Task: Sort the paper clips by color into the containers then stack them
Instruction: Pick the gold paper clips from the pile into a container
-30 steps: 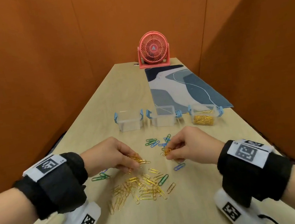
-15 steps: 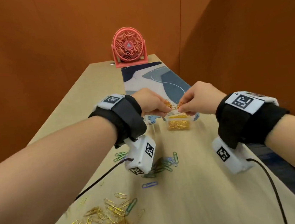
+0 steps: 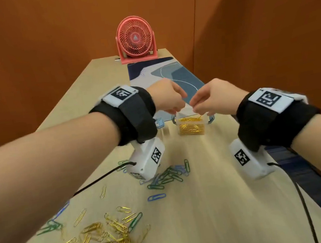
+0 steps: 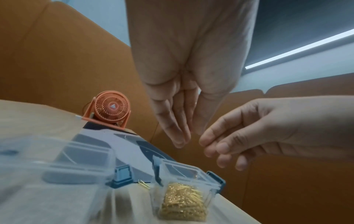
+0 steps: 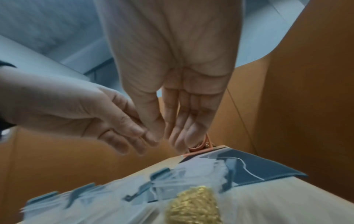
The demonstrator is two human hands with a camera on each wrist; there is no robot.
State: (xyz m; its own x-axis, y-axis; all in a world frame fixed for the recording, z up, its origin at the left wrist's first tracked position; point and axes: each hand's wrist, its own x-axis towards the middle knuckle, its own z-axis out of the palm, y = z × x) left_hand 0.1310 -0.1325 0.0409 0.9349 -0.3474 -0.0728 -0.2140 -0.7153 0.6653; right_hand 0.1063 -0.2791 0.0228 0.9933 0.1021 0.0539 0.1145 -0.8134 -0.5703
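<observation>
A clear container (image 3: 191, 127) with blue latches holds a heap of gold paper clips (image 4: 184, 201). Both hands hover just above its open top, fingertips almost touching. My left hand (image 3: 182, 106) has its fingers (image 4: 178, 136) straight and pointing down, with nothing in them. My right hand (image 3: 196, 107) has relaxed fingers (image 5: 191, 133), and I see no clip between them. Loose gold clips (image 3: 101, 241) lie near me on the table. Green and blue clips (image 3: 168, 177) lie in a cluster behind the left wrist. Empty clear containers (image 4: 63, 160) stand left of the gold one.
A pink fan (image 3: 135, 39) stands at the table's far end, on a blue patterned mat (image 3: 170, 73). One gold clip (image 4: 143, 184) lies on the table between two containers. Orange walls close in on both sides. The table's right edge (image 3: 282, 167) runs under my right wrist.
Both hands lifted pinches of gold clips from the near pile and carried them over the gold container. The fingers have since spread and the clips are out of them.
</observation>
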